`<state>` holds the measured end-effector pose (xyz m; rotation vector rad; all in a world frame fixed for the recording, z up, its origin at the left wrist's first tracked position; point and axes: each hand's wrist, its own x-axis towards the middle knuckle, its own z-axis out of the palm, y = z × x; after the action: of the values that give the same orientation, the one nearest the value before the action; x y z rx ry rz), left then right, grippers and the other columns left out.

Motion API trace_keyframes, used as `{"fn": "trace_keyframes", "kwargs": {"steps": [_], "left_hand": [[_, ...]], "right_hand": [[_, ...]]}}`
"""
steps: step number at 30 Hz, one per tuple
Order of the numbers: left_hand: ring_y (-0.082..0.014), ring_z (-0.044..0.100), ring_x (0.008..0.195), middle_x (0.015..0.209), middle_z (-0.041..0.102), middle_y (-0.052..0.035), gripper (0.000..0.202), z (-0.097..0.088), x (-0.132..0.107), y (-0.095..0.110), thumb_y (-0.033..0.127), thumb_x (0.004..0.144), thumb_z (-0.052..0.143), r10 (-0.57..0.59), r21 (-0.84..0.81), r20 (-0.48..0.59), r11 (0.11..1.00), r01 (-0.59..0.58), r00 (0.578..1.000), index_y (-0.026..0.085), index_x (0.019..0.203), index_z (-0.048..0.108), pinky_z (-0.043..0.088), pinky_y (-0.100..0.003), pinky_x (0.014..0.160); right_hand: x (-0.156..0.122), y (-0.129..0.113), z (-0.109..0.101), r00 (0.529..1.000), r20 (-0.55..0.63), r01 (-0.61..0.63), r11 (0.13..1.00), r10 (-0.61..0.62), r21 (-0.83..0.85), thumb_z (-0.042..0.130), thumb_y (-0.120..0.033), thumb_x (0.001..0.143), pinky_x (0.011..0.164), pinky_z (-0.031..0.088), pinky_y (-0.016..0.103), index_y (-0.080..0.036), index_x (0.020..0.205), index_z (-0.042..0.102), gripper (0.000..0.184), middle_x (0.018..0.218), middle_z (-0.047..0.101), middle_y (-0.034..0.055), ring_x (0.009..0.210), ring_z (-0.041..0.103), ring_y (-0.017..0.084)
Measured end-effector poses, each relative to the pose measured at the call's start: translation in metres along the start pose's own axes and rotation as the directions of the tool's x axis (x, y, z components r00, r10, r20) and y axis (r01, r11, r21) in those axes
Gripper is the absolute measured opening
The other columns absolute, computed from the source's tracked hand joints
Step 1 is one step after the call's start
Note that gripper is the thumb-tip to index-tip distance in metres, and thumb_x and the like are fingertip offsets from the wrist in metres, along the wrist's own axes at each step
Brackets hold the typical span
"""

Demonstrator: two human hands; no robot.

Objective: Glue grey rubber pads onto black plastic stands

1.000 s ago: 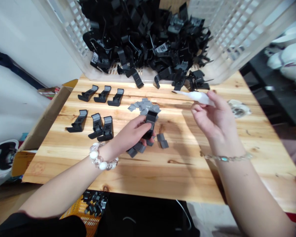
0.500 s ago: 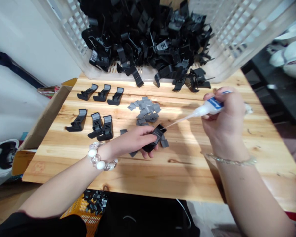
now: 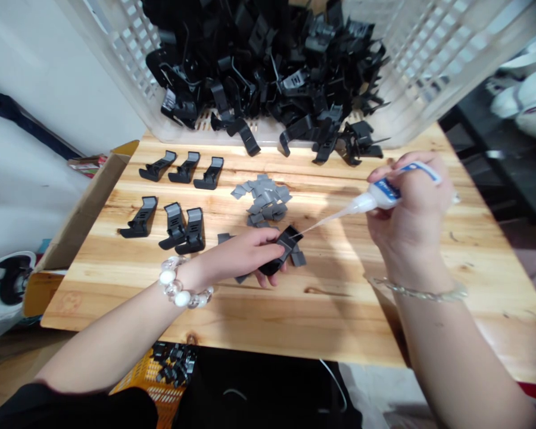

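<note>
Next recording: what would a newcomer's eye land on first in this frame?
The big white crate at the far edge of the table, heaped with black clips, grabs attention first. In front, the right hand aims a glue bottle with a long nozzle at a single clip held by the left hand, beside a pile of grey pads.

Head-worn view, steeply down, close

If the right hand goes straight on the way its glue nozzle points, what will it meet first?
Most likely the black clip in the left hand: the nozzle of the glue bottle aims at its raised end, tip nearly there. Whether they touch is unclear.
</note>
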<state>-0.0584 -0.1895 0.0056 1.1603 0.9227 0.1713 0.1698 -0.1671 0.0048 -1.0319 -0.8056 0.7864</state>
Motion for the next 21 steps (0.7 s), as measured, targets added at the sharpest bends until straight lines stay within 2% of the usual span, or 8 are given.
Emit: {"fn": "trace_keyframes", "kwargs": {"steps": [4,7,21], "left_hand": [[-0.0096,0.066,0.063,0.086,0.063,-0.0021,0.013,0.0001,0.0004,0.001,0.026,0.094,0.047,-0.01,0.016,0.013,1.0,0.01,1.0,0.015,0.092,0.055,0.055,-0.019,0.054],[-0.0094,0.066,0.063,0.085,0.063,-0.0017,0.014,-0.0001,0.0008,0.0001,0.026,0.094,0.046,0.0,0.018,0.019,1.0,0.0,1.0,0.015,0.092,0.055,0.055,-0.019,0.054],[-0.0101,0.067,0.065,0.086,0.064,-0.002,0.015,-0.0027,0.0013,-0.0037,0.027,0.095,0.047,0.01,0.034,0.03,0.999,-0.011,1.0,0.016,0.093,0.055,0.056,-0.019,0.055]], "right_hand": [[0.0014,0.003,0.0025,0.999,-0.011,0.033,0.998,-0.033,0.049,0.056,-0.011,0.067,0.033,0.016,0.02,-0.023,0.071,0.053,0.013,0.054,0.059,-0.0053,0.039,0.039,0.009],[0.0014,0.0035,0.0037,0.999,-0.01,0.045,0.997,-0.045,0.065,0.056,-0.011,0.066,0.032,0.016,0.019,-0.023,0.07,0.053,0.013,0.052,0.058,-0.005,0.039,0.041,0.009],[0.004,0.0086,0.0021,0.998,0.006,0.061,0.992,-0.062,0.107,0.056,-0.007,0.065,0.032,0.021,0.017,-0.021,0.07,0.054,0.015,0.054,0.052,-0.0059,0.041,0.045,0.007]]}}
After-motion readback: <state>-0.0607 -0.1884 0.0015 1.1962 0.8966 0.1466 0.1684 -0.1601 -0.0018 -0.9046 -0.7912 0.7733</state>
